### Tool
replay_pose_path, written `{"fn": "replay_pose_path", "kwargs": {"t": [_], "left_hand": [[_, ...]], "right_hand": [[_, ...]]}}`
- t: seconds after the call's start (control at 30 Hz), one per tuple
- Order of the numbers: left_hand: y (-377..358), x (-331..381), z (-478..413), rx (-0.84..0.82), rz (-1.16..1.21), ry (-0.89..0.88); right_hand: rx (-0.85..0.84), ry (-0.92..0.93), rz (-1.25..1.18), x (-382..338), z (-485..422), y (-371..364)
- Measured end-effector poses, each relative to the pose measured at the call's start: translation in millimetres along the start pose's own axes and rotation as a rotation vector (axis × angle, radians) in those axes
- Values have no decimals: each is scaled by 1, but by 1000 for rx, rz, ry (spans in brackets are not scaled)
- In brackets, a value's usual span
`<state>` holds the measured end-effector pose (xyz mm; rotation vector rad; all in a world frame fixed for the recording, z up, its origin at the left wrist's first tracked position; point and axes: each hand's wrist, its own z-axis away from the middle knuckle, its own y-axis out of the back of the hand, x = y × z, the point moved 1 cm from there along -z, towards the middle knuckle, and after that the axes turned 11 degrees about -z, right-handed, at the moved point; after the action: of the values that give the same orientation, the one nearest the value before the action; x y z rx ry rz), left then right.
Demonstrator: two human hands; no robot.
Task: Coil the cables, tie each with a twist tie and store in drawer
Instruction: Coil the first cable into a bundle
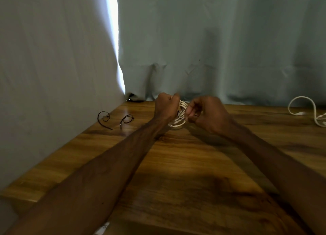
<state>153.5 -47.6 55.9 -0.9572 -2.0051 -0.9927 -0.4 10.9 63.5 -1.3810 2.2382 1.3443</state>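
A coiled white cable (180, 123) sits between my hands near the far middle of the wooden table (185, 164). My left hand (165, 106) is closed around the coil's left side. My right hand (206, 113) pinches a thin dark twist tie (180, 116) that loops across the coil. Two more dark twist ties lie on the table at the left: one curled (104, 119) by the wall, one (127, 120) just right of it. A second white cable (307, 111) lies loose and uncoiled at the far right edge. No drawer is visible.
A pale curtain (211, 49) hangs behind the table, with a bright gap of light at its left. A pale wall (44, 75) runs along the table's left side. Something white (103, 228) shows at the bottom edge under my left arm.
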Motion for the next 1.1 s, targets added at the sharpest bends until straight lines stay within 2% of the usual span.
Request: {"fn": "replay_pose_path", "kwargs": {"t": [0.2, 0.63, 0.87, 1.1], "left_hand": [[-6, 3, 10, -38, -63, -147], [-13, 10, 20, -43, -15, -145], [-16, 11, 23, -73, 72, -113], [-10, 4, 13, -37, 107, -101]], "right_hand": [[94, 0, -29, -11, -1, 3], [285, 105, 39, -10, 2, 5], [324, 39, -10, -7, 6, 2], [251, 14, -9, -12, 3, 7]]}}
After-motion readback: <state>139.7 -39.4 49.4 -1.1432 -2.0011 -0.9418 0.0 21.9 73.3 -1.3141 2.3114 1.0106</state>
